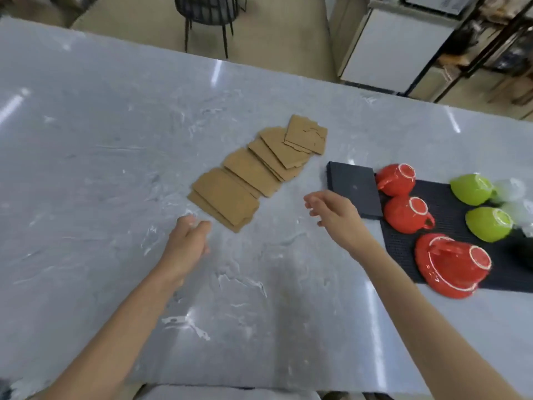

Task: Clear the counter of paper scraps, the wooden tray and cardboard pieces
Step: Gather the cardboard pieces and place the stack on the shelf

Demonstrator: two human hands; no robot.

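Several brown cardboard pieces [256,171] lie overlapped in a diagonal row on the grey marble counter [101,145], from near centre up to the right. My left hand [189,241] hovers just below the nearest piece, fingers together and slightly curled, holding nothing. My right hand [331,212] is to the right of the row, fingers spread and empty. No paper scraps or wooden tray are in view.
A dark mat [450,209] at the right holds upturned red cups [406,213], a red cup on a saucer [452,264] and green cups [487,226]. A dark flat box [352,189] lies beside my right hand. A chair [207,15] and cabinets stand beyond the counter.
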